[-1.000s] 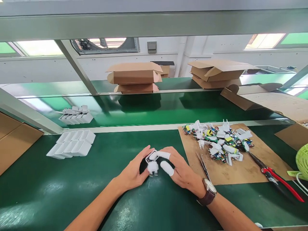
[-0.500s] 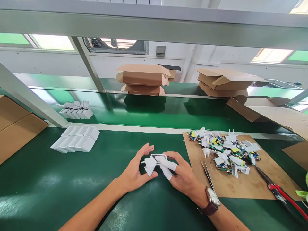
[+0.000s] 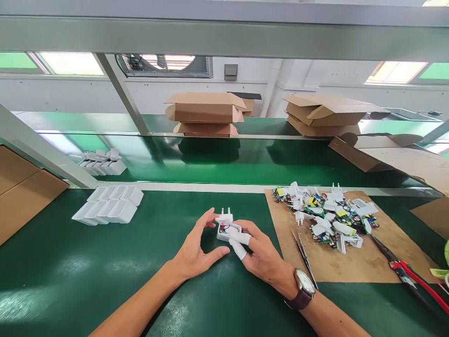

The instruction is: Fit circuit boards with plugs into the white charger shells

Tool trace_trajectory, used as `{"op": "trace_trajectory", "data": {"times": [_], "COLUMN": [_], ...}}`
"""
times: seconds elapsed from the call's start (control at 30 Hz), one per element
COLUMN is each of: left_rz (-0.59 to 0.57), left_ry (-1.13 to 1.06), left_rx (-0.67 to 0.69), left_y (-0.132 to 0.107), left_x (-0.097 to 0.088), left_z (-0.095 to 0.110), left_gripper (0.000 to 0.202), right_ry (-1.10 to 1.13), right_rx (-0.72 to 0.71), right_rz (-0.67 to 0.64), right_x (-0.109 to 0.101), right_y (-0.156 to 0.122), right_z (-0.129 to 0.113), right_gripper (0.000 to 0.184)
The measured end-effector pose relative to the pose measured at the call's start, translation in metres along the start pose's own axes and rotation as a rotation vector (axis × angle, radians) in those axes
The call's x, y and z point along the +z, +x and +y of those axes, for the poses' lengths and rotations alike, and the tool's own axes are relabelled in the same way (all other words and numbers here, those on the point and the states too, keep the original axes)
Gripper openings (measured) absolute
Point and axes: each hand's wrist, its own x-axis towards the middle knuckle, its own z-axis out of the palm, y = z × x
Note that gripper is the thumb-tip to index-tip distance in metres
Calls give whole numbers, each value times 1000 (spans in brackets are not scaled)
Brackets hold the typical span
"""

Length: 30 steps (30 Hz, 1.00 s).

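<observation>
Over the green bench, my right hand [image 3: 261, 250], with white finger covers on some fingers and a watch at the wrist, grips a white plug-in charger housing [image 3: 224, 235]. Red wire and parts of a circuit board show inside its open top. A white plug piece [image 3: 225, 217] with two pins stands up at the housing's far end, pins pointing away from me. My left hand [image 3: 196, 255] is curved around the left side with thumb and fingers apart. Its fingertips come close to the plug piece; I cannot tell whether they touch it.
A brown board [image 3: 336, 269] at right bears a heap of circuit boards with white plug pieces [image 3: 326, 217], tweezers [image 3: 304, 257] and red-handled cutters [image 3: 400, 267]. White empty housings [image 3: 121, 210] stand in rows at left. Cardboard boxes [image 3: 206, 112] lie on the far belt.
The plug piece has turned from pointing left to standing upright with its pins away from me. The housing's open inside now shows. My left fingers have shifted slightly.
</observation>
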Motion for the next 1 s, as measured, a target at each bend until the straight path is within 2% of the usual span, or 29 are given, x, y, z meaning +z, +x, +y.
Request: {"op": "trace_trajectory", "data": {"times": [0.07,0.17,0.27,0.5,0.7,0.77,0.83,0.93,1.0], "left_rz": [10,19,28,29,1,-6,3,24,37], "left_ry": [23,111,170,171,159,144,113,63,70], "left_rx": [42,95,143,140,119,90,46,42,99], "left_y": [2,5,7,8,8,6,4,1,0], "left_x": [-1,-3,-4,-4,-4,-3,-2,3,6], "left_z": [3,8,13,14,13,9,4,-2,-3], "left_gripper": [83,54,31,25,24,28,47,92,98], "right_ry": [0,-21,-51,-130,-196,-128,34,474,818], "right_rx": [14,40,65,55,75,122,221,518,731], "right_rz": [-39,-136,-75,-101,-221,-197,-148,16,97], "right_x": [-1,1,4,5,6,8,10,13,12], "right_y": [0,-1,-3,-2,1,2,3,8,11], "right_z": [-1,-1,-1,-7,-9,-6,-3,0,-1], "right_gripper": [44,42,38,32,33,32,31,30,33]}}
